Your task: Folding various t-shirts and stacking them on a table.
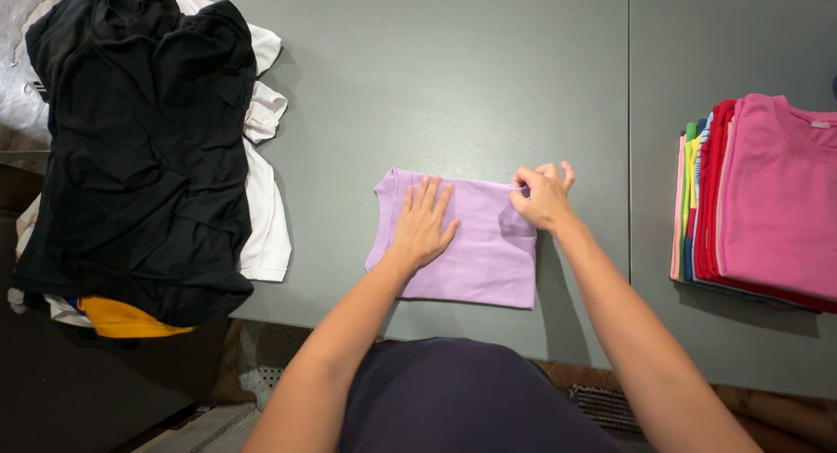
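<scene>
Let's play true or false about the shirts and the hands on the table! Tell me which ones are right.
1. The left hand lies flat on the folded lilac shirt. True.
2. The right hand pinches the lilac shirt's top right corner. True.
3. The neat stack of folded shirts has a green one on top. False: a pink one is on top.
4. The black garment lies on the messy pile at the left. True.
5. The grey table holds a lilac shirt that is rolled into a ball. False: it lies flat and folded.
</scene>
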